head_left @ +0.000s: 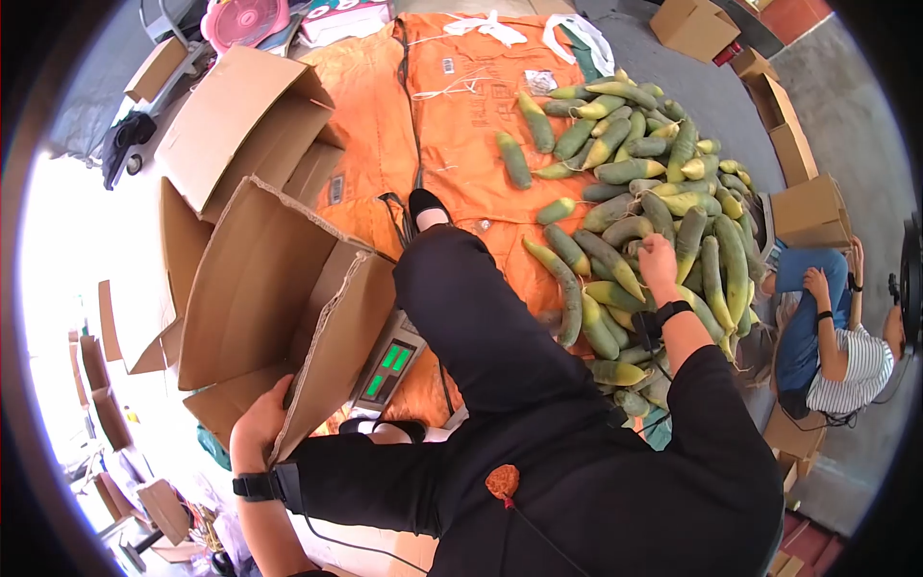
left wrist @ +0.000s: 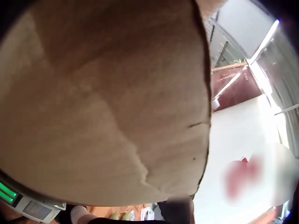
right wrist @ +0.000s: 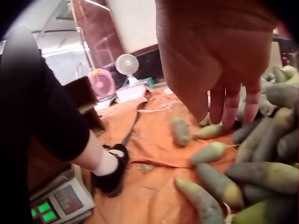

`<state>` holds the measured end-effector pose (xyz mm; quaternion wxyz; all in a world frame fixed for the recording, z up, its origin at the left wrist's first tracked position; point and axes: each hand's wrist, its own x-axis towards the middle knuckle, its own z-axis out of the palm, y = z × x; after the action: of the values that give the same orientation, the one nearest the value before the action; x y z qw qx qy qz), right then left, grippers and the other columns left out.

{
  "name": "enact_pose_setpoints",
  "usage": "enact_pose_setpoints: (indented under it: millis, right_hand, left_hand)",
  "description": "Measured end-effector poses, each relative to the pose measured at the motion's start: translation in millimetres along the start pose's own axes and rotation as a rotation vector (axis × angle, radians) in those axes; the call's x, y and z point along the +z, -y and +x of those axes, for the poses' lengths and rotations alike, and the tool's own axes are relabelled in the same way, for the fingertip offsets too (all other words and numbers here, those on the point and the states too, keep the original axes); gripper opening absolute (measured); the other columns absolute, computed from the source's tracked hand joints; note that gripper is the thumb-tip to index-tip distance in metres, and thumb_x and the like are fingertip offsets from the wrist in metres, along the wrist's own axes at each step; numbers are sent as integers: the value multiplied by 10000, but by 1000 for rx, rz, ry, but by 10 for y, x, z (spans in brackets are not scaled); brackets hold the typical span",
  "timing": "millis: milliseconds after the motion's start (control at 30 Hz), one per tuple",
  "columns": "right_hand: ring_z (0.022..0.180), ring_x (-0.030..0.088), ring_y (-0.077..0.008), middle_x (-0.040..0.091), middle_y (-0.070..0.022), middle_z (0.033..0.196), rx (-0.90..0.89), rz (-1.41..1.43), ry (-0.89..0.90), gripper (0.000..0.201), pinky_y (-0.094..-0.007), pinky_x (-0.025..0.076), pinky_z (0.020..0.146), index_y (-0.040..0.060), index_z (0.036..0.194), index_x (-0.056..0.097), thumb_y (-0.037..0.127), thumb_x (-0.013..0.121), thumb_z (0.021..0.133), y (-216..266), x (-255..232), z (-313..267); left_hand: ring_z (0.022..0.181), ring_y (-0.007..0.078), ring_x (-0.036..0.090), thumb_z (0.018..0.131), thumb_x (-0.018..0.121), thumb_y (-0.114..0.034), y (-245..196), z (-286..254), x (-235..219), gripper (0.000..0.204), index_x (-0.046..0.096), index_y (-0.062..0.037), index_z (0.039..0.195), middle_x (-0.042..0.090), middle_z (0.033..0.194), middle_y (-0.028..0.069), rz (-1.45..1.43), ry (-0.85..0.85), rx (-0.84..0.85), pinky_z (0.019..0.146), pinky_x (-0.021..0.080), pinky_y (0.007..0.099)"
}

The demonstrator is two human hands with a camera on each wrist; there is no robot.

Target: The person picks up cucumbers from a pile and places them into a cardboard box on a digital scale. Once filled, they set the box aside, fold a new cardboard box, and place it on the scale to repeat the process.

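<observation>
An open cardboard box [head_left: 260, 288] is tilted beside the person's left leg. The left hand [head_left: 260, 418] grips the box at its near edge, part of the fingers lying inside it. Cardboard [left wrist: 107, 107] fills most of the left wrist view, which hides the fingers. Over a big heap of green radishes [head_left: 630, 173] hangs the right hand [head_left: 659, 264]. Seen in the right wrist view, its fingers [right wrist: 230, 105] point loosely down above the radishes, with none in their grasp. A digital scale [head_left: 392, 361] with lit green digits sits by the box, partly covered by it.
Orange sheeting [head_left: 461, 115] lies under the radishes. More cardboard boxes [head_left: 240, 115] stand at the far left. Another person [head_left: 851, 356] sits to the right near a carton [head_left: 812, 212]. A pink fan [right wrist: 101, 83] and a white fan [right wrist: 127, 64] stand at the back.
</observation>
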<state>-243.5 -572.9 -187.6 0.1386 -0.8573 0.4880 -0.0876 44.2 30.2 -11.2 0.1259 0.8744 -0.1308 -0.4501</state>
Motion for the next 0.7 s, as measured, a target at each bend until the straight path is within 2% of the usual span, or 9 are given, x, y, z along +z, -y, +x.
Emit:
enact_pose_setpoints:
  millis: [67,133,200,333,400,567,633,667,700]
  right_hand:
    - [965,581,-333,610,-144,1032,58,-67,23,245,-438,475,807,73,1010,601,171,659,794,-158,-128,12]
    - [1070,530,-335,591,-138,1094,263,-304,17,311,-478,448,850,83,1057,580,254,658,809,-145,-324,-92]
    - [1156,474,-315,552,-111,1172,399,-388,281,477,-530,416,883,101,1091,564,418,699,760,-287,-376,-149]
    - [1183,453,-292,501,-75,1212,208,-608,413,569,-528,410,903,126,1117,569,324,816,644,-373,-430,-400]
    - [1200,434,-275,481,-56,1201,118,-709,433,656,-511,422,901,153,1149,561,231,869,575,-360,-410,-435]
    - [1197,433,-281,486,-60,1201,62,-815,489,615,-476,455,874,179,1126,589,228,858,575,-399,-429,-349]
    - [1168,465,-297,489,-88,1187,0,-771,441,352,-499,463,844,160,1093,597,134,693,755,-704,-334,-337]
    - [1163,471,-303,488,-92,1187,-9,-771,462,284,-520,465,829,140,1087,576,106,622,809,-576,-435,-417]
    - [1170,461,-312,474,-102,1204,32,-760,486,379,-515,467,851,131,1130,523,88,650,776,-582,-422,-438]
  left_hand:
    - [1094,365,568,810,605,-173,-196,-98,-23,517,483,-10,1286,612,1141,229,61,-26,-22,908,441,375]
    - [1064,358,584,816,604,-150,-286,-173,-37,460,523,-1,1244,624,1117,216,114,-68,14,900,448,365]
    - [1045,309,609,823,599,-98,-286,-163,-76,412,551,-2,1220,629,1123,200,66,-25,-43,879,464,345]
    - [1037,237,621,830,575,-18,-64,-109,-11,423,540,-22,1251,620,1157,179,-224,-79,-31,855,484,328]
    - [1024,260,623,820,581,-7,26,-164,6,443,524,-11,1260,622,1141,191,-210,-314,82,868,486,334]
    - [990,251,628,817,576,-1,-169,-426,-34,438,536,-24,1252,629,1115,174,-285,-471,137,864,492,336]
    - [982,240,630,819,573,3,-216,-510,-16,427,542,-23,1244,633,1102,161,-306,-550,169,855,494,328]
    - [974,230,631,821,570,7,-236,-549,7,417,548,-22,1237,637,1088,148,-316,-604,222,845,496,320]
    - [940,213,636,822,567,16,-274,-571,52,383,570,-16,1204,643,1051,131,-399,-668,262,824,497,302]
